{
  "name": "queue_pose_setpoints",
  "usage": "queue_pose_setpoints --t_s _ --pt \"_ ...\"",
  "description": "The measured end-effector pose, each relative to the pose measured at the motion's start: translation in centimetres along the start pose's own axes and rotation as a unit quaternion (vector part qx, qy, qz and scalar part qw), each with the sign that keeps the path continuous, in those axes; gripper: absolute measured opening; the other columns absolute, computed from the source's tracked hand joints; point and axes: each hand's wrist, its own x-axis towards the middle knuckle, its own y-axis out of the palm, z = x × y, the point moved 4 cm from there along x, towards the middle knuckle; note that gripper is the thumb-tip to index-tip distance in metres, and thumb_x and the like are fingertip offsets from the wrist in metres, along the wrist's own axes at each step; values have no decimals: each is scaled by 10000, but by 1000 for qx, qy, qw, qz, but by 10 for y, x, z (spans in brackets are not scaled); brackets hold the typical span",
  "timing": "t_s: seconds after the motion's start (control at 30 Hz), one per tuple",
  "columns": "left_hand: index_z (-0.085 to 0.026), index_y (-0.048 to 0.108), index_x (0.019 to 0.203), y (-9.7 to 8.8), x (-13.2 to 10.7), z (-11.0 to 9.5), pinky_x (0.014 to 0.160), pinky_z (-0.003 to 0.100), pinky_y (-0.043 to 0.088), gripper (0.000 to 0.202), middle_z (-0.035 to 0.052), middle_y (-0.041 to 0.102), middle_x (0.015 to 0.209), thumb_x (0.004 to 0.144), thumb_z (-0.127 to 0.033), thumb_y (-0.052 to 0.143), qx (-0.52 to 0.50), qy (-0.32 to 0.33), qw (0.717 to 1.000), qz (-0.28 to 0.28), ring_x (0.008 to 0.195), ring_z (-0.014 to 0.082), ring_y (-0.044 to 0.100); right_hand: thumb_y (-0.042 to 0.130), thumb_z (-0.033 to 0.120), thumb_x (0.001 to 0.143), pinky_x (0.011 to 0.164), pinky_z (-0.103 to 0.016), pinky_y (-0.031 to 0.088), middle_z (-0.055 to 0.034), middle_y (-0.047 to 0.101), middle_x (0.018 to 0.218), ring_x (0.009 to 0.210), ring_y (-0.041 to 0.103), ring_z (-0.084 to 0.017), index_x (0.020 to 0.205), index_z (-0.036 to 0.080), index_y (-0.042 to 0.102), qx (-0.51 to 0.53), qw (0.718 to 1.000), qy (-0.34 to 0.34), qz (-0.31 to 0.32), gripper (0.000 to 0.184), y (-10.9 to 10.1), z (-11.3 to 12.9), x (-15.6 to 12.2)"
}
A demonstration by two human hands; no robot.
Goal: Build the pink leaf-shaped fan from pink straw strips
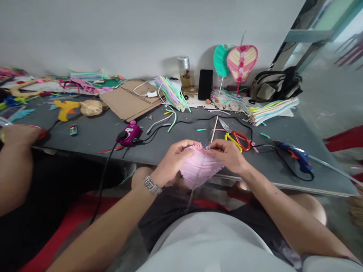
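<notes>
A pink pleated craft piece (200, 168) is being gripped by both hands, held just off the edge of the tabletop (85, 139), over the lap. It's cupped by the curled left hand (172, 162), while the top is pinched by the right hand (227, 155). Red-and-yellow-handled scissors (236, 140) can be seen lying close by, and a blue glue gun (295, 158) is off to the right.

Soft daylight, seemingly from the right, leaves faint shadows on the wall (136, 37); edges warp.
</notes>
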Motion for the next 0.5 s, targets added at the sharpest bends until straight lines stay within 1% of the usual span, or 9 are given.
queue_pose_setpoints --t_s 0.13,0.23,0.3,0.4,0.5 --pt "-173 753 922 1 3 -19 785 292 474 192 46 750 931 859 -343 688 48 7 998 33 868 178 652 776 409 751 627 -267 391 11 636 694 644 508 -122 760 171 697 27 999 -11 24 251 -4 13 -2" --pt "-176 752 917 2 7 -32 742 275 441 192 30 731 893 868 -342 670 90 34 995 31 826 161 622 779 393 743 624 -261 388 13 636 688 642 511 -120 766 167 696 37 999 -24 28 243 -4 23 -2" --pt "-172 748 893 4 8 -37 750 275 438 195 31 728 877 871 -342 656 101 59 993 17 829 162 617 778 388 738 620 -260 390 8 646 693 643 520 -122 781 163 705 43 998 -30 26 241 -4 27 0" --pt "-168 721 832 8 8 -37 748 274 437 198 27 713 828 867 -347 646 93 82 992 -11 809 159 609 782 381 728 615 -260 395 -2 662 701 652 538 -129 786 158 717 49 998 -35 22 240 -6 32 4" --pt "-167 686 778 7 8 -31 666 260 402 197 5 669 744 840 -352 658 74 68 994 -34 715 140 567 782 368 718 619 -261 399 -8 669 704 665 550 -133 773 152 723 40 998 -35 28 230 -8 35 8"
